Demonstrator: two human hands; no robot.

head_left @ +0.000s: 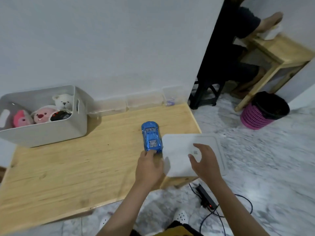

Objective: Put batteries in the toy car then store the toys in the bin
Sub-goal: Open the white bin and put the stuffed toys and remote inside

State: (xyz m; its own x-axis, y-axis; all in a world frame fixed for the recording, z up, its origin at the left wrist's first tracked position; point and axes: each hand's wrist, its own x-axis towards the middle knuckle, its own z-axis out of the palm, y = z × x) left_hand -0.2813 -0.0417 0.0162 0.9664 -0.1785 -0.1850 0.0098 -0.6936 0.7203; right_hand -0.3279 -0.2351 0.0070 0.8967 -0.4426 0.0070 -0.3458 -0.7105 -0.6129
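Lying on the wooden desk [68,167]: one blue toy car [151,138], right side up, near the right edge, nose pointing toward the wall. Touching the car's near end: left hand [149,167], fingertips [151,152] resting on the tail, fingers loosely curled, not closed around the body. Lying just right of the car, its left edge beside the car's side: one white lid [179,150], flat, overhanging the desk's right edge. Hovering over or resting on the lid, hard to tell which: right hand [204,162], fingers spread wide, gripping nothing.

Sitting well left of the car, at the desk's back left corner against the wall: one grey bin [51,128], open on top. Sitting inside the bin: three plush toys, one white [64,101] and two pink [42,115], plus one dark item [60,115] too blurred to identify.

Standing on the floor well right of the car: one pink basket [264,111] lined in black.
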